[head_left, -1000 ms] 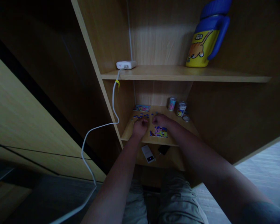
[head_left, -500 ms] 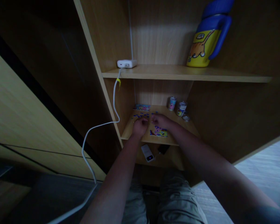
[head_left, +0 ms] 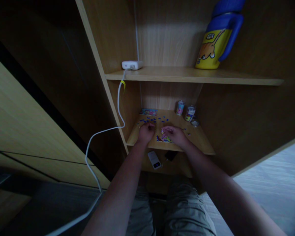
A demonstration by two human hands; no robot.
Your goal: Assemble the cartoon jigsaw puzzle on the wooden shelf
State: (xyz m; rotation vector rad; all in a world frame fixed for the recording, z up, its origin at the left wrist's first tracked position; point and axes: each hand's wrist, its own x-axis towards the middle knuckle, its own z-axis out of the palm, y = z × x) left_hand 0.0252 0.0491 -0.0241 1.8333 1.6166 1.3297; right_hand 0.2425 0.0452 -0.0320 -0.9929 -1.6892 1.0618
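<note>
My right hand [head_left: 175,133] pinches a small pale jigsaw piece [head_left: 162,131] just above a partly assembled, colourful jigsaw puzzle [head_left: 164,139] near the shelf's front edge. That hand covers the puzzle's right part. To the left, my left hand [head_left: 146,132] is curled with its fingertips together; whatever they hold, if anything, is too small to make out. Loose blue-backed jigsaw pieces [head_left: 144,121] lie scattered behind my left hand, and a few others lie behind and to the right of my right hand. A printed picture strip [head_left: 148,112] rests at the back left.
Two printed cans [head_left: 180,107] and a round metal lid [head_left: 194,123] stand at the shelf's back right. Below are a white device [head_left: 154,159] and a black object [head_left: 171,155]. Above sit a white charger [head_left: 132,65] with a hanging cable [head_left: 118,101] and a blue-yellow bottle [head_left: 212,42].
My right hand has moved right and toward me, from among the loose pieces to over the assembled puzzle, with a piece in its fingers. The left hand stays nearly in place.
</note>
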